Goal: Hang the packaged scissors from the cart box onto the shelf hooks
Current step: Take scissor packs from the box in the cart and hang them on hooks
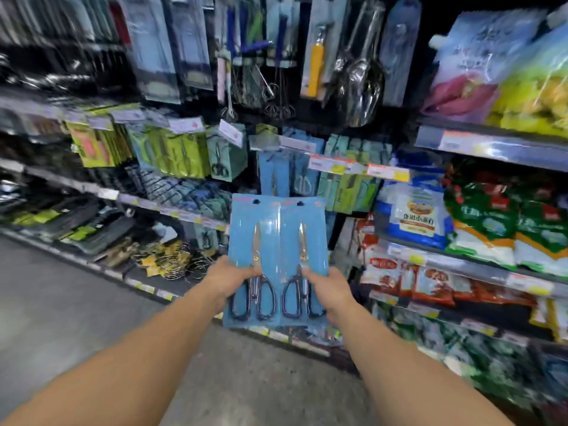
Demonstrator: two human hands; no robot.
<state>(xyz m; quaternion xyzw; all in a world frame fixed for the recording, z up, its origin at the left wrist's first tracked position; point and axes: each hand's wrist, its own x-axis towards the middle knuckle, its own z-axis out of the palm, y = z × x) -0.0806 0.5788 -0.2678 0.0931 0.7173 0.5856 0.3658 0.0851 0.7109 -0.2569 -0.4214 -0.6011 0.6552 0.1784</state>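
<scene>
my left hand [229,279] grips one blue scissors pack [255,238], my right hand [327,287] the other pack [304,238]; each blister holds one pair; both upright, side by side, below the hanging blue packs [273,176].

Head-worn view, facing forward and down, close to store shelves [461,265]

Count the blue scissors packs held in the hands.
2: one scissors pack gripped by the left hand, one scissors pack by the right hand, side by side. More could be stacked behind.
</scene>
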